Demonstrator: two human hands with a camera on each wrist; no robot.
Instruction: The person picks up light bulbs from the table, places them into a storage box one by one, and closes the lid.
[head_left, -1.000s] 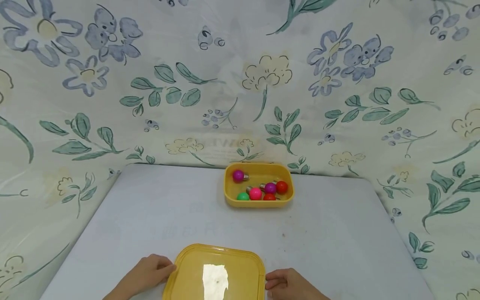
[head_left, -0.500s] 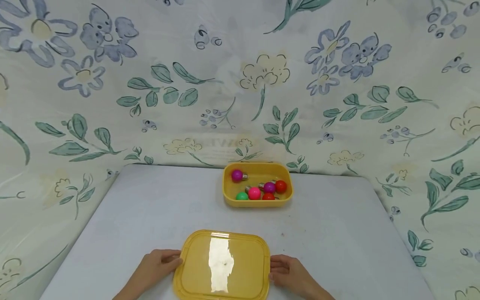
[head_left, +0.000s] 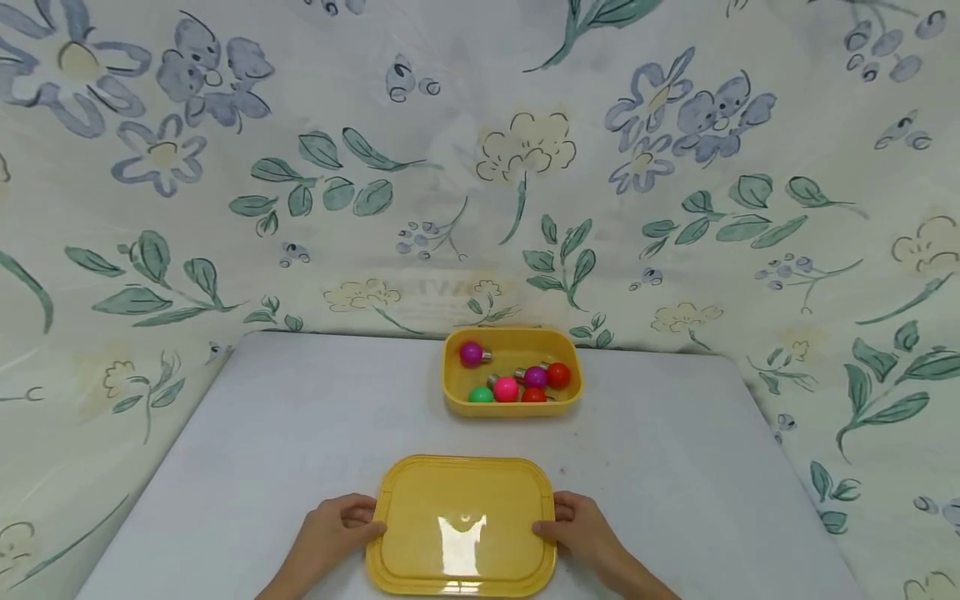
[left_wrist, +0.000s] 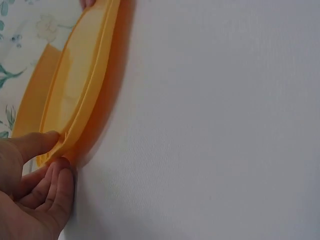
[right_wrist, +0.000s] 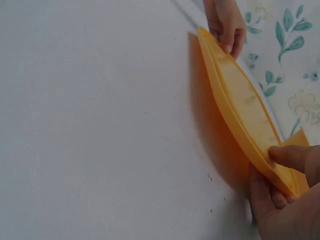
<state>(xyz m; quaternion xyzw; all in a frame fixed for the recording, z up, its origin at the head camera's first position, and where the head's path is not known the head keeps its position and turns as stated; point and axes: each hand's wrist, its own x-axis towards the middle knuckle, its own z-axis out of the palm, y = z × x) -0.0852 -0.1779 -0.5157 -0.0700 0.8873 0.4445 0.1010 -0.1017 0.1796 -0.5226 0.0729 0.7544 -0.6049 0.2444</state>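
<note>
A yellow rectangular plastic lid (head_left: 465, 508) with rounded corners and a raised rim lies between my hands, close over the white table. My left hand (head_left: 333, 533) pinches its left edge, thumb on the top face and fingers beneath, as the left wrist view shows of the lid (left_wrist: 80, 85). On the opposite edge my right hand (head_left: 592, 537) has the same grip, its thumb on top of the lid (right_wrist: 245, 110). Beyond the lid stands an open yellow box (head_left: 512, 410) holding several small round coloured bulbs (head_left: 506, 389) with silver bases, purple, red, pink and green.
The white table (head_left: 315, 425) has small dark specks right of centre. Behind it hangs a flower-patterned cloth (head_left: 442, 158), and the box stands near the table's far edge. More of the cloth runs down both sides.
The lid has moved forward and right with both hands, and its near edge has come into the head view. My right thumb has gone from beside the lid onto its top.
</note>
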